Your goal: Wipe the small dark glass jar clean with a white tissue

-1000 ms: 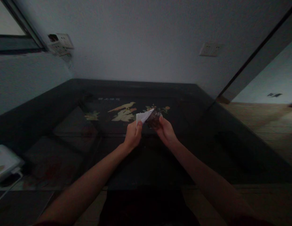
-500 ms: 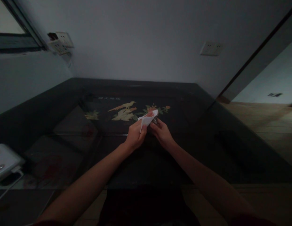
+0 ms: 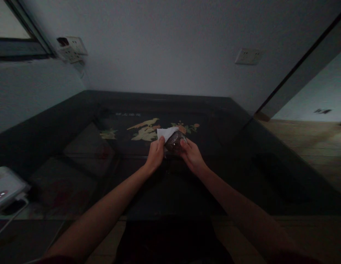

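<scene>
My left hand point(image 3: 155, 156) is closed on a folded white tissue point(image 3: 165, 132) and presses it against a small clear glass point(image 3: 174, 142). My right hand point(image 3: 192, 157) grips that glass from the right side, fingers wrapped around it. Both hands are held close together above the dark glass-topped table point(image 3: 241, 154), over its painted bird and flower picture point(image 3: 144, 130). The room is dim and the glass is hard to make out.
A white device with a cable point(image 3: 7, 187) lies at the table's left edge. Wall sockets point(image 3: 71, 47) are at the upper left, and another socket plate point(image 3: 247, 57) at the right. A doorway with wooden floor point(image 3: 310, 135) opens on the right.
The tissue, draped over the glass half a second ago, has slid to its left side, so the glass shows again. My hands stayed in the same spot.
</scene>
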{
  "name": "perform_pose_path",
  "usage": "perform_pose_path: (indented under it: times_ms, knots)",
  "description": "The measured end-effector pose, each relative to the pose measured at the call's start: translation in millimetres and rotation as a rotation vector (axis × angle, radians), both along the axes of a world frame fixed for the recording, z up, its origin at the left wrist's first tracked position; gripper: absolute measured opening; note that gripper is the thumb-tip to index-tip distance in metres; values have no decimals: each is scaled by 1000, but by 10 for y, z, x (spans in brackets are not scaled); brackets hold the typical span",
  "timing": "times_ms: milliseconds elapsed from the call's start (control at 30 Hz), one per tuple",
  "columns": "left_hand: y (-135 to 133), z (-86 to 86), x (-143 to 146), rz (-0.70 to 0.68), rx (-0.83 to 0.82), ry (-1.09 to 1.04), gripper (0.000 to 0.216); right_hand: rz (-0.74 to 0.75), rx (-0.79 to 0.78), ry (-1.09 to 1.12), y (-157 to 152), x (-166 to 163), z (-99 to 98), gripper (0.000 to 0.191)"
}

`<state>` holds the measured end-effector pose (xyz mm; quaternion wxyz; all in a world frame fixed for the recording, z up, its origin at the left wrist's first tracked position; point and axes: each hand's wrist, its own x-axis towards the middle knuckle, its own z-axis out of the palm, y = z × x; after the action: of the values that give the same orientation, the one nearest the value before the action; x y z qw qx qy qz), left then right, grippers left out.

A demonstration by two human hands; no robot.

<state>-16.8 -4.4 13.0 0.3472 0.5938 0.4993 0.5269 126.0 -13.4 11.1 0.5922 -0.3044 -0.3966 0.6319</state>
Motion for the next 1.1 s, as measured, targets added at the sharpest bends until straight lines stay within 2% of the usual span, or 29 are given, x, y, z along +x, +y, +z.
perform_pose_path:
  times_ms: [133, 300, 500, 600, 700, 933, 1100]
  knots:
    - [-20, -38, 8, 35, 34, 12, 54, -61, -6, 47, 55, 48, 10, 37]
    - [-138, -22, 17, 11, 240, 174, 61, -95, -19, 55, 84, 73, 30, 41]
    - [-230, 57, 14, -155, 509, 367, 61, -42, -7, 37, 23, 9, 23, 41]
    - [-224, 104, 8, -252, 580, 410, 56, -15, -11, 20, -24, -29, 18, 40]
    - [-195, 128, -1, -283, 550, 384, 55, 28, -14, -26, -62, -48, 14, 44]
    - [-60, 56, -15, -102, 205, 175, 61, 36, -11, -120, -80, -24, 17, 42]
    - [-2, 3, -7, -46, 100, 126, 56, 4, 12, -53, -51, -4, 52, 39]
